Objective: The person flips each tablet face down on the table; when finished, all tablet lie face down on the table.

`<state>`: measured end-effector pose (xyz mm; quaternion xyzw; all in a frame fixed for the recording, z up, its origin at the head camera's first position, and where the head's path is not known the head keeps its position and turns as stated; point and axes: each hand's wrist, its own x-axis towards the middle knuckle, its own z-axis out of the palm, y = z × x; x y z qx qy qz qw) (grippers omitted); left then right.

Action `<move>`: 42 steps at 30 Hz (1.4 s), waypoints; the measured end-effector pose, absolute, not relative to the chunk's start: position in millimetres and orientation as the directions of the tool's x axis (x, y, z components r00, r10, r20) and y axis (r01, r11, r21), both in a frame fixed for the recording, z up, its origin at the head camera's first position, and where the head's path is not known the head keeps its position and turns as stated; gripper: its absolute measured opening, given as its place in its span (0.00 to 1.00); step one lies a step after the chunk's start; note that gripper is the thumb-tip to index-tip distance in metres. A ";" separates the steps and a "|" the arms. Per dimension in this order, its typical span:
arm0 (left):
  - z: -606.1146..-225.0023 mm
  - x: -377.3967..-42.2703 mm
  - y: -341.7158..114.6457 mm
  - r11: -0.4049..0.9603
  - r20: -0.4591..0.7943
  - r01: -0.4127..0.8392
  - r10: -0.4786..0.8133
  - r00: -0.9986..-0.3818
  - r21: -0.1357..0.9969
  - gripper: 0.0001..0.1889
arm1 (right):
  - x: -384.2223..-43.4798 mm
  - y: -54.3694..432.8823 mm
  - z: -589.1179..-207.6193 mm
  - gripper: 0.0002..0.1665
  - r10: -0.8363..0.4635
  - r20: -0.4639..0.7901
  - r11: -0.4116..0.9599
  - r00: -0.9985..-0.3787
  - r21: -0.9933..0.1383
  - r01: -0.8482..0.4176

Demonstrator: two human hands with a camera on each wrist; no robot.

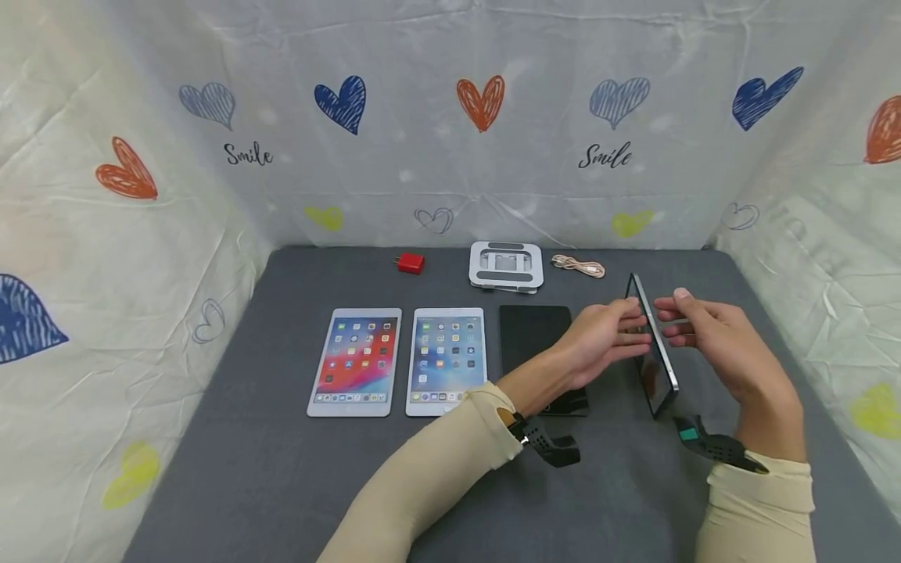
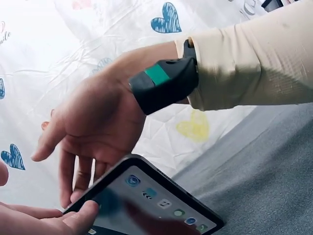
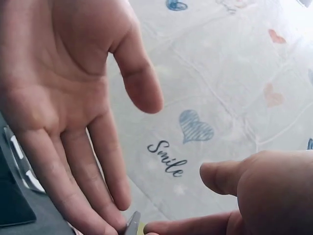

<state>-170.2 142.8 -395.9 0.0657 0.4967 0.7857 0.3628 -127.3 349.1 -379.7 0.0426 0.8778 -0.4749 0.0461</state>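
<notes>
A tablet (image 1: 656, 360) with a thin bright edge stands on its side at the table's right, between both hands. My left hand (image 1: 605, 340) comes from its screen side, its nearly straight fingertips at the glass; the thumb lies along the upper edge region. On the back side is my right hand (image 1: 725, 336), fingers extended toward the tablet and thumb raised. App icons show on the lit tablet screen (image 2: 166, 203) in the left wrist view. There, part of the left hand (image 2: 63, 223) overlaps the screen's corner. Only a sliver of the tablet's edge (image 3: 132, 225) shows in the right wrist view.
Two white tablets, one with a red-blue screen (image 1: 355, 363) and one blue (image 1: 446, 356), lie left of a black tablet (image 1: 535, 336) partly under my left arm. Behind lie a red charger plug (image 1: 411, 263), a folded silver stand (image 1: 505, 266) and a coiled cable (image 1: 579, 266).
</notes>
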 end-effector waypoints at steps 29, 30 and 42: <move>-421.7 -183.5 107.9 -0.226 -0.438 -0.631 0.549 -0.712 0.742 0.32 | -121.4 378.9 -449.4 0.49 -0.006 -0.317 0.501 -0.948 -0.822 0.271; -423.4 -184.1 107.7 -0.227 -0.443 -0.637 0.549 -0.709 0.737 0.31 | -120.9 379.3 -450.2 0.49 -0.008 -0.315 0.500 -0.949 -0.823 0.268; -449.5 -192.6 116.5 -0.236 -0.511 -0.699 0.533 -0.674 0.676 0.29 | -118.3 383.3 -454.3 0.53 0.029 -0.315 0.534 -0.949 -0.797 0.281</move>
